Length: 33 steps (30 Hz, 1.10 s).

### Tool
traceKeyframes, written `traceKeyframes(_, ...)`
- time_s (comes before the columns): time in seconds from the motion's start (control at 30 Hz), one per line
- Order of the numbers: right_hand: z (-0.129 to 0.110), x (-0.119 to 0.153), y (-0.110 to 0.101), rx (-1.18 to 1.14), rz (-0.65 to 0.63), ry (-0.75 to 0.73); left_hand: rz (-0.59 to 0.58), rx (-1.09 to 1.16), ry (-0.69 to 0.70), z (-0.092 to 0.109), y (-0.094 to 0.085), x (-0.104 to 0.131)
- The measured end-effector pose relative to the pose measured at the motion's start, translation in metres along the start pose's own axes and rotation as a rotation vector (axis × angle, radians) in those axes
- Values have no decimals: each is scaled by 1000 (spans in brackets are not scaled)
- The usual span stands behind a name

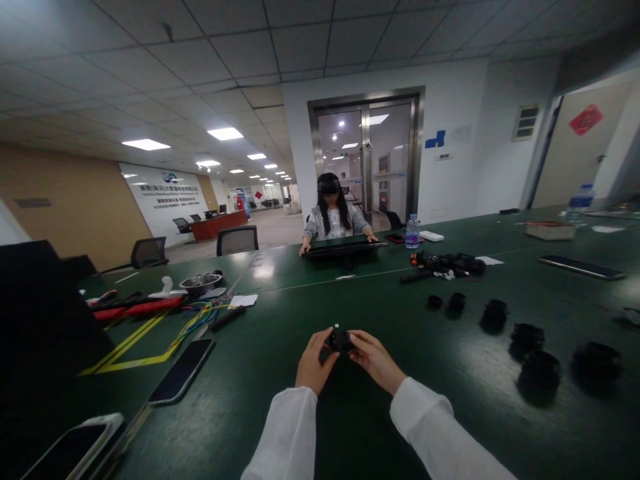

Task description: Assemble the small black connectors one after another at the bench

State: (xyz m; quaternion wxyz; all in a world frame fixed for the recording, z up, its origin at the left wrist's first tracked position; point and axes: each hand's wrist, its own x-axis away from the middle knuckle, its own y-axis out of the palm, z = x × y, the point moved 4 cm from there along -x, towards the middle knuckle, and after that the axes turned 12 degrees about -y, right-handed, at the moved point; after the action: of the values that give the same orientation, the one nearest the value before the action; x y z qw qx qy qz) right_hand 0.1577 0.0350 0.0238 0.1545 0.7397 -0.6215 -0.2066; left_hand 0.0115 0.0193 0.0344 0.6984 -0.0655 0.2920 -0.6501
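Note:
A small black part (341, 341) is held between my two hands, above the green table. My left hand (315, 363) grips its left side with thumb and fingers, and my right hand (376, 360) pinches its right side. A tiny pale piece (337, 326) shows at the part's top edge. Several black ring-like parts stand on the right, among them a small one (435, 303) and a larger one (540, 373). The finer details of the held part are too dark to make out.
Phones (183, 371) lie at left, beside coloured wires (203, 317) and a metal bowl (201, 283). Across the green table (280, 300), a person (336, 217) holds a flat black panel (345, 249). A bottle (412, 232), black parts (450, 263) and another phone (581, 267) are at right.

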Motion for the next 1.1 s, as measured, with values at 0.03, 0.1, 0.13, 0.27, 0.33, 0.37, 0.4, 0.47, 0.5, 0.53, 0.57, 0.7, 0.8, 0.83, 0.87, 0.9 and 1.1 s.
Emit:
traceKeyframes(0.03, 1, 0, 0, 4, -7, -5, -12, 3, 13, 1, 0, 0)
traceKeyframes(0.1, 2, -1, -1, 15, -20, -10, -17, 9, 13, 1, 0, 0)
traceKeyframes(0.13, 3, -1, -1, 21, -26, -12, -13, 11, 1, 1, -1, 0)
traceKeyframes(0.27, 0, 0, 0, 57, -62, -22, 12, -3, -25, 3, -4, 0)
traceKeyframes(0.33, -3, 2, 2, 77, -88, -21, 17, -22, -25, 4, -4, 1)
traceKeyframes(0.37, -5, 3, 2, 91, -101, -17, 18, -35, -29, 4, -5, 1)
traceKeyframes(0.4, -6, 4, 3, 104, -115, -13, 20, -49, -37, 3, -5, 0)
traceKeyframes(0.47, -7, 5, 4, 126, -152, -7, 25, -79, -58, 1, -5, -1)
traceKeyframes(0.5, -6, 5, 4, 132, -172, -13, 33, -95, -64, -1, -5, -1)
traceKeyframes(0.53, -6, 5, 4, 135, -194, -23, 41, -109, -66, -2, -5, -2)
traceKeyframes(0.57, -5, 4, 4, 136, -214, -35, 44, -119, -63, -2, -5, -2)
traceKeyframes(0.7, -1, 2, 3, 147, -244, -66, 21, -126, -37, 0, -4, -2)
traceKeyframes(0.8, 0, 2, 2, 166, -209, -43, 33, -172, -36, 1, -4, -1)
traceKeyframes(0.83, 0, 2, 2, 166, -192, -34, 40, -190, -50, 0, -4, 0)
traceKeyframes(0.87, 0, 2, 1, 162, -172, -26, 44, -201, -72, -1, -4, 0)
traceKeyframes(0.9, 0, 1, 1, 153, -150, -23, 44, -200, -96, -2, -4, 0)
traceKeyframes(1.1, 1, 0, -1, 82, -30, -2, -28, -35, -80, 4, -1, 4)
